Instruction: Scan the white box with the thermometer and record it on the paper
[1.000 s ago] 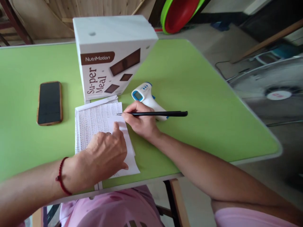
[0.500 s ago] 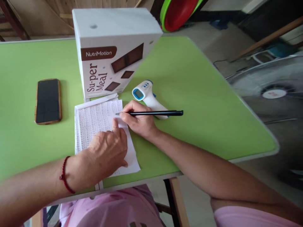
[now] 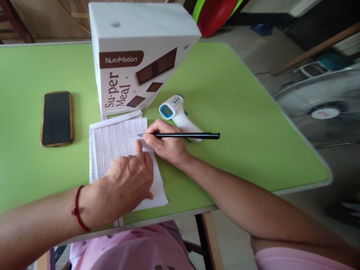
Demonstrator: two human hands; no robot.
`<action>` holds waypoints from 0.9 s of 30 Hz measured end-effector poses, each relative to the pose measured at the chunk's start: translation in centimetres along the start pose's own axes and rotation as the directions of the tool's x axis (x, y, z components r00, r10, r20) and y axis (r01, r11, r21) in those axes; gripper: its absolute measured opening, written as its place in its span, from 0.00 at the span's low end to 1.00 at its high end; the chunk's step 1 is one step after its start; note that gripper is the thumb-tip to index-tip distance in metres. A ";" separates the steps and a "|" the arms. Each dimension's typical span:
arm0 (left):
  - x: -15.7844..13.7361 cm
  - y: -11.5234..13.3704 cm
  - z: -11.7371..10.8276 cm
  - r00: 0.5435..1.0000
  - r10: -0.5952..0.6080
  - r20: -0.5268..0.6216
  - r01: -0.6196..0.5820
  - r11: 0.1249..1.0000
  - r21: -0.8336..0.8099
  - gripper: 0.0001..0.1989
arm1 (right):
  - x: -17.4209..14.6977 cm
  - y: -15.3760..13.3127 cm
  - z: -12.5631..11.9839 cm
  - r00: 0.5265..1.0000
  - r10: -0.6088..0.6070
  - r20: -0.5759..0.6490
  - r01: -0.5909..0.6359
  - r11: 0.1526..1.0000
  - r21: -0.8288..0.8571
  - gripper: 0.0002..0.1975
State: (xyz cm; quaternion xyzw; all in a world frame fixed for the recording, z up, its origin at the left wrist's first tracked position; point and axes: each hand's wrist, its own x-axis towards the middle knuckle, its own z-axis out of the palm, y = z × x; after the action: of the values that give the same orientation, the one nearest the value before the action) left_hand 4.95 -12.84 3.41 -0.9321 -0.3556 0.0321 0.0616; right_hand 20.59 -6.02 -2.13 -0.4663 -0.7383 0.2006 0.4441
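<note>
A black pen (image 3: 182, 135) is pinched between the thumb and fingers of my right hand (image 3: 168, 144). Its tip is at the upper right part of a notebook page (image 3: 112, 138) covered with rows of small handwriting. My left hand (image 3: 129, 176) rests on the page, index finger stretched out to just below the pen tip, thumb apart and the other fingers bent. It hides the page's lower middle. Beyond my right hand lies a white and blue infrared thermometer (image 3: 180, 116), its handle partly behind the hand and pen.
On the green table (image 3: 239, 123), a tall white NutriMotion box (image 3: 123, 75) stands just behind the notebook. A phone in a brown case (image 3: 57, 118) lies to the left. A fan (image 3: 323, 112) is past the table's right edge, and red and green basins (image 3: 215, 17) are behind.
The view has shifted slightly, so the box looks a little larger and higher. Both hands and the pen keep nearly the same place on the page.
</note>
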 end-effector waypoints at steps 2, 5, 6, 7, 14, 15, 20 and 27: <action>0.0 -0.1 0.0 1.000 0.001 -0.009 -0.001 1.000 -0.005 0.31 | 0.0 0.0 0.0 1.000 0.008 0.000 -0.008 1.000 -0.001 0.09; -0.1 -0.1 0.0 1.000 0.004 -0.006 -0.004 1.000 -0.009 0.30 | 0.0 0.0 0.0 1.000 0.017 0.002 -0.017 1.000 -0.005 0.09; -0.1 -0.2 0.0 1.000 0.006 -0.006 -0.006 1.000 -0.008 0.31 | 0.0 0.0 0.0 1.000 0.018 0.002 -0.018 1.000 -0.005 0.09; -0.2 -0.2 0.0 1.000 0.005 -0.010 -0.005 1.000 -0.005 0.31 | 0.0 0.0 0.0 1.000 0.018 0.003 -0.018 1.000 -0.004 0.09; -0.2 0.0 0.3 0.999 -0.003 -0.044 0.003 1.000 0.013 0.32 | 0.0 0.0 0.0 1.000 0.007 -0.002 -0.007 1.000 -0.005 0.08; -0.2 0.0 0.3 0.999 -0.003 -0.040 0.004 1.000 0.012 0.32 | 0.0 0.1 0.0 1.000 0.001 -0.009 -0.001 1.000 -0.003 0.08; 0.0 -0.1 0.1 1.000 0.000 -0.016 0.000 1.000 0.004 0.31 | 0.0 0.0 0.0 0.999 0.007 -0.033 -0.008 1.000 -0.016 0.09; 0.2 -0.2 -0.4 0.999 0.008 0.032 -0.008 1.000 -0.004 0.31 | 0.1 0.0 -0.1 1.000 -0.021 -0.010 0.021 1.000 -0.011 0.09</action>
State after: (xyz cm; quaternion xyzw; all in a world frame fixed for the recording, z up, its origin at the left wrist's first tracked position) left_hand 4.99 -12.62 3.88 -0.9330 -0.3527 0.0466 0.0541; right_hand 20.66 -5.98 -2.04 -0.4618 -0.7421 0.1895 0.4474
